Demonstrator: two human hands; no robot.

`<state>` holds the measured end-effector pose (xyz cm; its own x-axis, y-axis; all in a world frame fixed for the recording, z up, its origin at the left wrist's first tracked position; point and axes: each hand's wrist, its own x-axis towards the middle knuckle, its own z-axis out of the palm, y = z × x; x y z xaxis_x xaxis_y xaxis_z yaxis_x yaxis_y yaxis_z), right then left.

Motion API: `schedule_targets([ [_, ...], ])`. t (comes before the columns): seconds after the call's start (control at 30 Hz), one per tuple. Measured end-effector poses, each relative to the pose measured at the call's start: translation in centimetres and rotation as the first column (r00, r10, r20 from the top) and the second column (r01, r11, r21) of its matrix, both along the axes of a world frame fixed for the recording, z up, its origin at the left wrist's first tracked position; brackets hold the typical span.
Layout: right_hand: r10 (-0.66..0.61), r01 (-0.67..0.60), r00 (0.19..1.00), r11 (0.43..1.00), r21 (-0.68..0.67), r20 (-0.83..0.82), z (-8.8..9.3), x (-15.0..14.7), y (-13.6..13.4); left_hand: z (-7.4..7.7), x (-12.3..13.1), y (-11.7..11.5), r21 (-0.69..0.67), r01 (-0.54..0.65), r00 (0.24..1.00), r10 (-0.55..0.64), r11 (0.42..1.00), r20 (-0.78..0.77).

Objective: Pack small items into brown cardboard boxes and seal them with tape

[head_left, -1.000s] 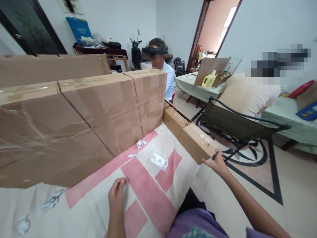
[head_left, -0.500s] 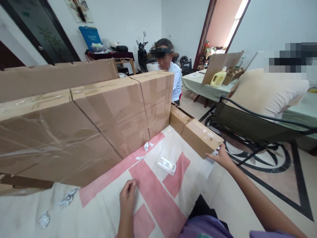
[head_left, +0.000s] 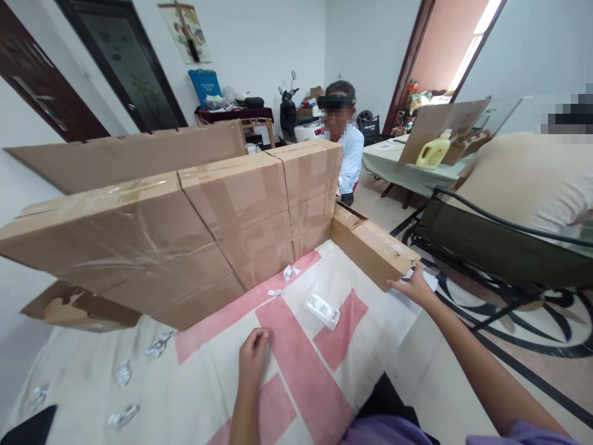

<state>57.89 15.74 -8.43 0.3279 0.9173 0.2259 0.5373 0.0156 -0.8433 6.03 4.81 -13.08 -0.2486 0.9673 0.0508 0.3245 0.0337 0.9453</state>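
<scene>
My right hand (head_left: 414, 288) grips the near end of a long, low cardboard box (head_left: 384, 244) at the table's right edge. Its thumb lies along the inner side; the other fingers are partly hidden at the far side. My left hand (head_left: 252, 358) hovers or rests over the pink-and-white tablecloth (head_left: 296, 346), fingers curled in towards the thumb, with nothing visible in them. Between the hands lies a small white plastic case (head_left: 322, 311). Ahead stands a wall of stacked, taped cardboard boxes (head_left: 241, 222).
Crumpled silvery scraps (head_left: 123, 374) lie at the left and near the stack. An open cardboard box (head_left: 83, 309) sits at the stack's left end. A person in a light blue shirt (head_left: 351, 161) is beyond the boxes; another sits on a dark chair (head_left: 500, 247) at right.
My view has turned left, so the scene sits further right and more scraps and the open box show. Both hands keep about the same pose and place.
</scene>
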Motion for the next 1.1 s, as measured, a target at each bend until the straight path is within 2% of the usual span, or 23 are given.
schedule_targets([
  [0.13, -0.016, 0.016, 1.000, 0.999, -0.034, -0.009, 0.1, -0.2, -0.3, -0.1, 0.0, 0.1, 0.010, -0.003, 1.000, 0.003, 1.000, -0.004],
  [0.33, 0.007, -0.009, 0.994, 1.000, -0.024, -0.111, -0.6, -0.6, -0.8, 0.4, 0.2, 0.1, 0.026, -0.001, 1.000, 0.001, 1.000, -0.012],
  [0.63, 0.004, 0.003, 0.996, 0.996, 0.084, -0.086, -1.5, -0.9, -0.9, 0.6, 0.6, -0.2, 0.028, 0.015, 0.999, -0.014, 0.999, -0.045],
  [0.77, -0.043, 0.046, 0.997, 0.998, 0.045, -0.071, -2.5, -0.9, -1.6, 0.6, 0.8, -0.1, 0.027, 0.020, 0.997, -0.019, 0.999, -0.069],
  [0.93, -0.105, 0.104, 0.994, 0.994, 0.018, 0.030, -4.2, -1.4, -2.7, 1.1, 1.3, -0.1, 0.012, 0.007, 0.995, -0.006, 1.000, -0.101],
  [1.1, -0.174, 0.176, 0.972, 0.984, -0.001, 0.160, -3.8, -2.2, -3.0, 1.3, 1.5, -0.1, 0.003, -0.014, 0.993, 0.014, 1.000, -0.115],
])
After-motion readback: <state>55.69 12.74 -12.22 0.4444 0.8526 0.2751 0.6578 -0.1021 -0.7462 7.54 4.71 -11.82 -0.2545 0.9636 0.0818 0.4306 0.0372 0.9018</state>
